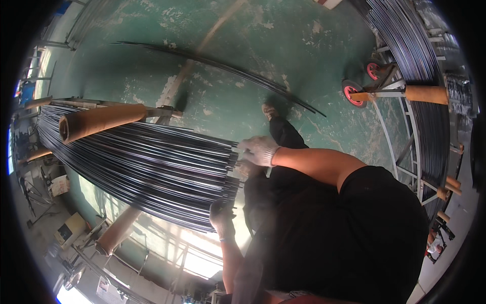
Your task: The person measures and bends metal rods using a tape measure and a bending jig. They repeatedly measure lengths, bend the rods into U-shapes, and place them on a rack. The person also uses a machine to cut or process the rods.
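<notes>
A wide bundle of long thin black rods lies across a rack with brown padded arms, its uneven ends toward me. My right hand, in a whitish knit glove, is at the far corner of these ends, with its fingers bent together on the rod tips. At the near corner my left hand, gloved too, curls round the outermost rod ends. The left fingers are partly hidden and shadowed. Both arms reach out from my black short sleeves. My legs and one shoe show beside the bundle.
Several loose rods lie on the worn green floor. At right a metal frame with a brown padded bar and red-rimmed wheels carries another rod bundle. Padded arms jut up past the bundle before me.
</notes>
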`<move>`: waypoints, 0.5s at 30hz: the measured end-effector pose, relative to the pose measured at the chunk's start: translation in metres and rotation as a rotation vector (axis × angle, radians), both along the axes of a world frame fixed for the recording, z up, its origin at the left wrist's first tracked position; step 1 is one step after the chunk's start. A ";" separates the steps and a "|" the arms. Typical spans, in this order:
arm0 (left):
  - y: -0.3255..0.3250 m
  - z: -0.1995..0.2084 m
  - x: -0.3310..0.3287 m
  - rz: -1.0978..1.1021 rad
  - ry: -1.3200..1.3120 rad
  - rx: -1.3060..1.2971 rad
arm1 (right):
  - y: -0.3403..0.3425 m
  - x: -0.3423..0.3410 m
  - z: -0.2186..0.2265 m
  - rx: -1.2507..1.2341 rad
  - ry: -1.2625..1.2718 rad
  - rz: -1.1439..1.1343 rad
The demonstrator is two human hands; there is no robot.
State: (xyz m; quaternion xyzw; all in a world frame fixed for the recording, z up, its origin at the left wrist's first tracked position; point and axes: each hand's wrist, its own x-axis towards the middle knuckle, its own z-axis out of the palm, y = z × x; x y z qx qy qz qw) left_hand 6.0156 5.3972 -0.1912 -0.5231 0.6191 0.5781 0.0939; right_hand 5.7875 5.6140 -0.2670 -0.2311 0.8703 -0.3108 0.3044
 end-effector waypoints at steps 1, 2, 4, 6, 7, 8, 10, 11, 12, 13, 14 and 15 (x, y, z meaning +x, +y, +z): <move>0.011 -0.003 -0.014 -0.080 0.005 0.040 | 0.029 -0.006 -0.018 0.041 0.018 -0.068; 0.020 -0.006 -0.029 -0.163 0.008 0.084 | 0.058 -0.015 -0.038 0.086 0.035 -0.137; 0.034 -0.008 -0.058 -0.311 -0.055 0.035 | 0.106 -0.038 -0.063 0.127 0.048 -0.260; 0.041 -0.015 -0.089 -0.488 -0.122 -0.050 | 0.153 -0.053 -0.094 0.213 -0.002 -0.429; 0.043 -0.020 -0.109 -0.596 -0.129 -0.128 | 0.173 -0.062 -0.104 0.245 -0.063 -0.517; 0.043 -0.032 -0.117 -0.624 -0.143 -0.168 | 0.191 -0.069 -0.114 0.288 -0.112 -0.523; 0.052 -0.046 -0.143 -0.648 -0.114 -0.145 | 0.229 -0.069 -0.132 0.396 -0.216 -0.566; 0.055 -0.055 -0.155 -0.668 -0.114 -0.134 | 0.244 -0.068 -0.142 0.424 -0.246 -0.591; 0.063 -0.055 -0.166 -0.738 -0.134 -0.143 | 0.253 -0.068 -0.149 0.440 -0.282 -0.606; 0.070 -0.055 -0.176 -0.810 -0.151 -0.150 | 0.260 -0.067 -0.157 0.456 -0.319 -0.623; 0.080 -0.049 -0.183 -0.859 -0.173 -0.177 | 0.263 -0.074 -0.167 0.453 -0.350 -0.616; 0.090 -0.054 -0.195 -0.949 -0.149 -0.210 | 0.273 -0.072 -0.180 0.459 -0.375 -0.661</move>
